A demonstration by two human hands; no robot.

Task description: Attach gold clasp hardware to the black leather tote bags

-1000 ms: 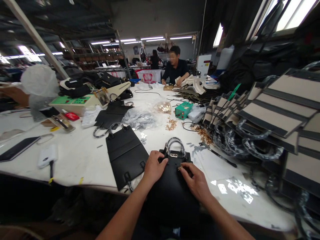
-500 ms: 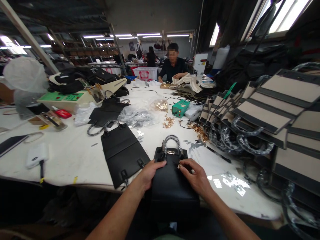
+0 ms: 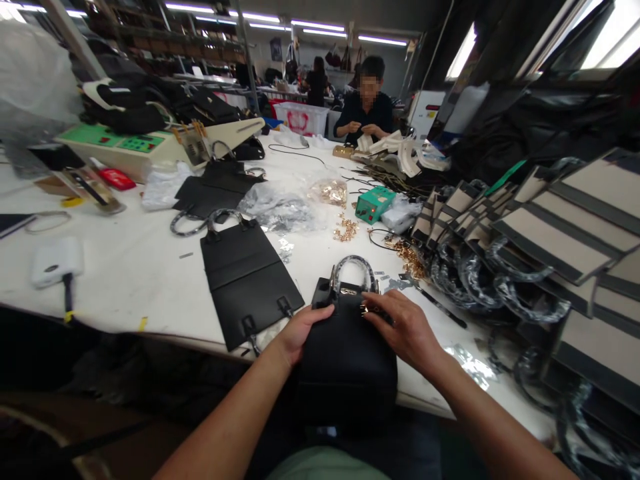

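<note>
A small black handbag [image 3: 345,353] with a plastic-wrapped handle [image 3: 354,267] stands at the near edge of the white table [image 3: 130,280]. My left hand [image 3: 299,328] grips the bag's left side, thumb on its front. My right hand [image 3: 406,328] is closed at the bag's upper right, its fingertips pinching a small gold fitting [image 3: 366,309] by the flap. A flat black bag panel [image 3: 247,280] lies just to the left.
Gold hardware pieces [image 3: 345,230] and a green box [image 3: 375,203] lie mid-table. Stacked beige-and-black bags [image 3: 555,233] with wrapped handles crowd the right. A green-topped machine [image 3: 130,147] stands far left, a white device [image 3: 55,261] near it. A person [image 3: 367,107] works at the far end.
The view has tipped and drifted, so the table sits higher in frame. Both hands stay on the bag; the right hand's fingers have shifted slightly up toward the flap fitting.
</note>
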